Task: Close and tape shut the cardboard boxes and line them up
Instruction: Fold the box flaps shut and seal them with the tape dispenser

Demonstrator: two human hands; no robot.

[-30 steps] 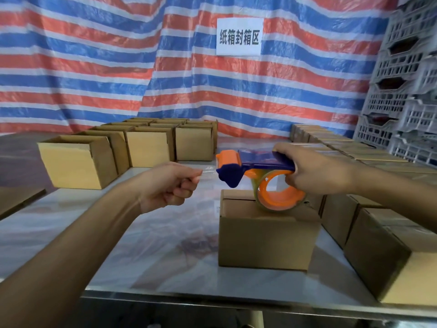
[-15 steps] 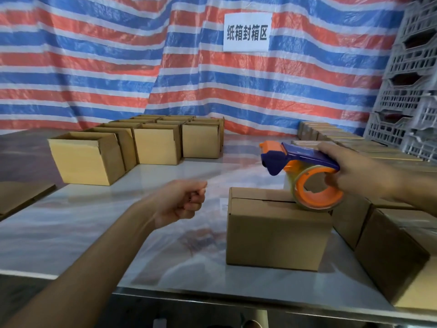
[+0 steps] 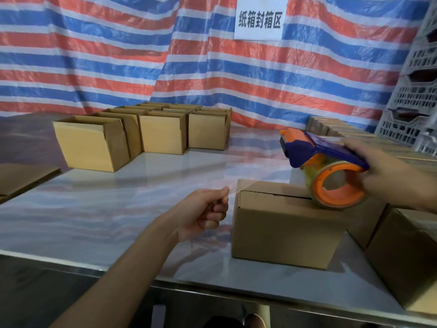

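Nearest, at seven o'clock, the free end of the clear tape [image 3: 238, 185] is pinched in the left hand [image 3: 203, 213], just beside the left edge of the closed box [image 3: 283, 229]. The box sits on the bench [image 3: 113, 209] at five o'clock, flaps down, no tape visible on its seam. Over its top, towards three o'clock, the tape dispenser [image 3: 327, 170] is gripped by the right hand [image 3: 390, 178].

Taping is judged to be the step in hand. Next, the end should be pressed onto the box's left face and the dispenser run along the seam.

Farther off, open boxes [image 3: 94, 144] wait at ten o'clock, and closed boxes [image 3: 402, 252] are lined up at three.
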